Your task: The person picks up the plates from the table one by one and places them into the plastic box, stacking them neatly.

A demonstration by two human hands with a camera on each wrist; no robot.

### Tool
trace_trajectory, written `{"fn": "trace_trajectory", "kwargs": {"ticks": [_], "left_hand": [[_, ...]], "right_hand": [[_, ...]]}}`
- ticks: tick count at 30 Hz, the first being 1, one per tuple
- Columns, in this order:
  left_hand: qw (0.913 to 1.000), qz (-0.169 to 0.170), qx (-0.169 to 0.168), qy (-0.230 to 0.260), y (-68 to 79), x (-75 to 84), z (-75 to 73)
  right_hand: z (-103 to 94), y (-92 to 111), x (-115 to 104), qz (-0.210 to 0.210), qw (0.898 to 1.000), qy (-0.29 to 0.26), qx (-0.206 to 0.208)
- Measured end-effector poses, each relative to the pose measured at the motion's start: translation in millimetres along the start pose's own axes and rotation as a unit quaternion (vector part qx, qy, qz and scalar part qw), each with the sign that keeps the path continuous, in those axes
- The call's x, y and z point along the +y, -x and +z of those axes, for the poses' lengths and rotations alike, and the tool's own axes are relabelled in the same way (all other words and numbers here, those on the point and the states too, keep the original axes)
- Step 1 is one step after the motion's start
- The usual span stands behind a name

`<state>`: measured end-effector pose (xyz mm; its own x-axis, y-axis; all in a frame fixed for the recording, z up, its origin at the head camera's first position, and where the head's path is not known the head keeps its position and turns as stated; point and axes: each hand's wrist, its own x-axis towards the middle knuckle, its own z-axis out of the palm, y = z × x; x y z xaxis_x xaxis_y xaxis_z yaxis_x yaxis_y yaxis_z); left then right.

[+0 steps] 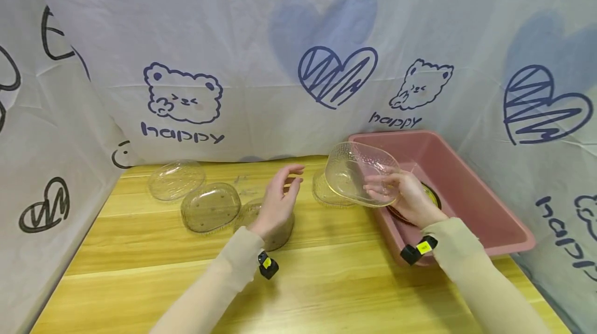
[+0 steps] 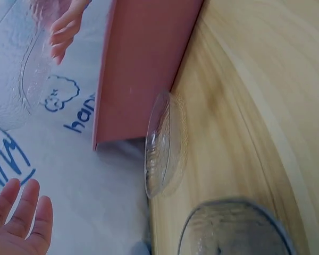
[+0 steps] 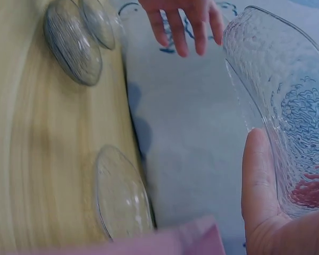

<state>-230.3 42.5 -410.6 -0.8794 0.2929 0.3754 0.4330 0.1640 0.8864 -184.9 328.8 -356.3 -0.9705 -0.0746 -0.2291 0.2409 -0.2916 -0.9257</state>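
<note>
My right hand [image 1: 412, 199] grips a clear textured bowl [image 1: 347, 176] with a gold rim by its right side, raised and tilted above the table. In the right wrist view, the thumb lies along the rim of the bowl [image 3: 287, 111]. My left hand [image 1: 278, 202] hovers to the left of it, fingers loosely bent, holding nothing. Below that hand is a smoky grey bowl [image 1: 282, 233], partly hidden by it. Behind the raised bowl, a clear dish [image 1: 322, 191] sits on the table; the left wrist view also shows this dish [image 2: 162, 146].
At the left stand a clear ribbed dish [image 1: 174, 181] and a greyish oval dish [image 1: 211, 208]. A pink basin [image 1: 466, 189] takes up the right side, with a gold-rimmed item [image 1: 434, 197] inside, mostly hidden by the right hand. A printed cloth [image 1: 261, 39] hangs behind the wooden table [image 1: 326, 282].
</note>
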Motion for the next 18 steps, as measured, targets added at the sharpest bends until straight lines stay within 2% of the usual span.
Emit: {"fn": "trace_trajectory", "kwargs": {"ticks": [4, 10, 15, 18], "left_hand": [[0.9994, 0.014, -0.015, -0.027, 0.5, 1.9, 11.8], [0.9957, 0.055, -0.042, -0.061, 0.5, 7.3, 30.1], [0.9881, 0.084, -0.066, -0.110, 1.3, 13.9, 46.2], [0.9829, 0.088, -0.085, -0.137, 1.6, 19.5, 55.2]], "right_hand": [[-14.4, 2.6, -9.5, -0.001, 0.999, -0.042, 0.006], [-37.1, 4.9, -21.5, -0.005, 0.998, -0.053, 0.017], [-54.5, 5.2, -32.4, -0.010, 0.997, -0.067, 0.028], [-64.3, 4.8, -38.0, -0.006, 0.996, -0.070, 0.048]]}}
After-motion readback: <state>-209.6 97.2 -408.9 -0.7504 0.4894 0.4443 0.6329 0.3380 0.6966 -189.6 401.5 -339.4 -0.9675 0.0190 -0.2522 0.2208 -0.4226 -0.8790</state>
